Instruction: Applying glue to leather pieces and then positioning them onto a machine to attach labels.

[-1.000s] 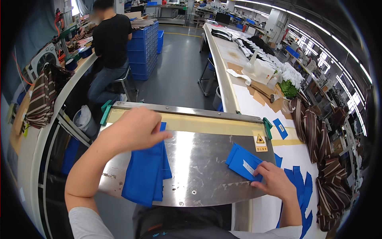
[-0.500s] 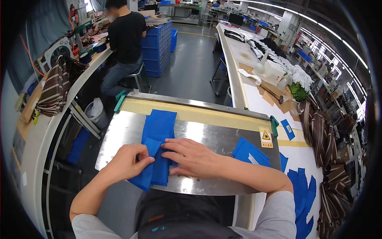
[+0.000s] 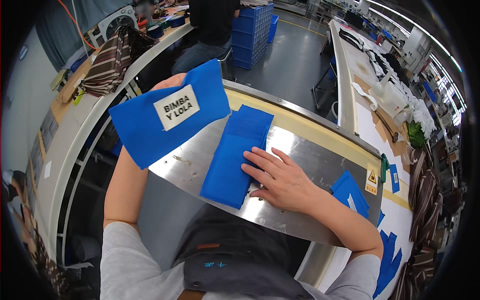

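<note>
My left hand (image 3: 170, 81) is raised over the far left corner of the metal plate (image 3: 305, 155), closed on a blue fabric piece (image 3: 142, 132) with a white printed label (image 3: 176, 107). The cloth hides most of its fingers. A stack of blue fabric strips (image 3: 232, 157) lies on the plate, slanting toward me. Resting flat with fingers spread, my right hand (image 3: 277, 182) touches the right edge of that stack.
More labelled blue pieces (image 3: 347, 192) lie at the plate's right end, beside a yellow warning sticker (image 3: 371, 181). Blue strips (image 3: 390, 262) and striped fabric (image 3: 422, 195) cover the right-hand table. Striped cloth (image 3: 112, 65) sits on the left bench. A person (image 3: 212, 22) is seated beyond, beside blue crates (image 3: 250, 37).
My left hand has lifted a blue piece off the stack, up and to the left, its label now showing. The right hand stays at the stack. The whole view has turned left and down.
</note>
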Motion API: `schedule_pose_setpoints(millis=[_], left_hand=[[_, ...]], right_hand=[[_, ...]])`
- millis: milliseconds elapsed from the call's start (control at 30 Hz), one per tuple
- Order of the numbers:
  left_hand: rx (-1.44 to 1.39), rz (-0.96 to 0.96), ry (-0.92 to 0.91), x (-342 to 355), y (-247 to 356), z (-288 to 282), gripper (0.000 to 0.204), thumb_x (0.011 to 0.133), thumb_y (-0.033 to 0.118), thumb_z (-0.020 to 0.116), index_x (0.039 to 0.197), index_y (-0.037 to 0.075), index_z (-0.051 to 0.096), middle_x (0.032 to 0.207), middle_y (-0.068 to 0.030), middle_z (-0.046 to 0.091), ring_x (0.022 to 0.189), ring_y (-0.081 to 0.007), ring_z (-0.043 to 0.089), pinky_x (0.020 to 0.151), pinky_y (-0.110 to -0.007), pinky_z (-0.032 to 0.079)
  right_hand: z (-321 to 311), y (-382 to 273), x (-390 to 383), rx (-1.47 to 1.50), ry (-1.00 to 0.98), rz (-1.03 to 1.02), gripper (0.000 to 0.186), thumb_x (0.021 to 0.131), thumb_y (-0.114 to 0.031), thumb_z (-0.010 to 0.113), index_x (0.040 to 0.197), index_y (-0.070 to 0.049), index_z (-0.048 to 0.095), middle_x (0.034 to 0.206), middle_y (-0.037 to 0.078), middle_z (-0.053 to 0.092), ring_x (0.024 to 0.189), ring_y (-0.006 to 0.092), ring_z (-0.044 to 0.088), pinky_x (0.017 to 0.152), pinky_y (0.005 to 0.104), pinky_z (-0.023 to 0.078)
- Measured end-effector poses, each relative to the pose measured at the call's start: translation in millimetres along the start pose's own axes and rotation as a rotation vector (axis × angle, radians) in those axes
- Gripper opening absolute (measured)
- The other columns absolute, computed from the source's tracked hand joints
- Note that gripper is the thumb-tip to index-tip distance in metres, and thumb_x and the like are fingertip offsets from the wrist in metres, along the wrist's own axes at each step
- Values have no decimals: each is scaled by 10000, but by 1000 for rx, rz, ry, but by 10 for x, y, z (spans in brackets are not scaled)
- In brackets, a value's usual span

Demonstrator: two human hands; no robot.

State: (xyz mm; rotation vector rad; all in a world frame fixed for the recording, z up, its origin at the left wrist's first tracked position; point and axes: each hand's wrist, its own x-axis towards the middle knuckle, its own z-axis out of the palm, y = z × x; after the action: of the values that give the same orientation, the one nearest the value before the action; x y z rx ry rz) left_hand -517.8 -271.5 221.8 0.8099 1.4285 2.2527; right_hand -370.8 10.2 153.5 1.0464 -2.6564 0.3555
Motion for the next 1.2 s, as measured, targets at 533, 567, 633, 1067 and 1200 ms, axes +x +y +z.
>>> schedule_pose_setpoints(millis=[533,567,633,1067,1200], left_hand=[[1300,214,-797,889,-1510,1452,433,930,258,664,1247,-24,581,1317,-189,576,1242,-364,537,1082,-449,412],[1362,316,-724,855,-1541,1409,445,935,261,658,1261,-31,578,1349,-202,563,1274,-373,520,1098,-448,399],[1422,412,-655,805,-1611,1342,457,940,265,652,1274,-37,574,1380,-215,550,1306,-382,503,1114,-447,387],[1443,423,-608,803,-1676,1335,549,956,345,619,1337,-43,546,1447,-220,502,1368,-384,438,1167,-480,299],[1434,427,-569,807,-1687,1331,569,940,356,634,1341,-35,542,1454,-222,493,1368,-388,420,1165,-474,297]], right_hand=[[-474,789,-927,-76,34,566,498,936,-257,666,1378,-58,550,1491,124,495,1363,332,470,1122,425,392],[-451,799,-946,-76,35,573,498,936,-257,666,1378,-58,550,1491,124,495,1363,332,470,1122,425,392],[-379,783,-981,-194,0,599,559,931,-279,671,1411,-40,513,1500,130,484,1382,326,451,1145,425,371],[-392,780,-1061,-224,13,688,575,969,-342,621,1424,-14,497,1517,152,459,1417,324,407,1176,424,329],[-409,787,-1065,-180,10,713,557,974,-305,611,1438,-27,480,1537,140,439,1444,332,371,1187,437,308]])
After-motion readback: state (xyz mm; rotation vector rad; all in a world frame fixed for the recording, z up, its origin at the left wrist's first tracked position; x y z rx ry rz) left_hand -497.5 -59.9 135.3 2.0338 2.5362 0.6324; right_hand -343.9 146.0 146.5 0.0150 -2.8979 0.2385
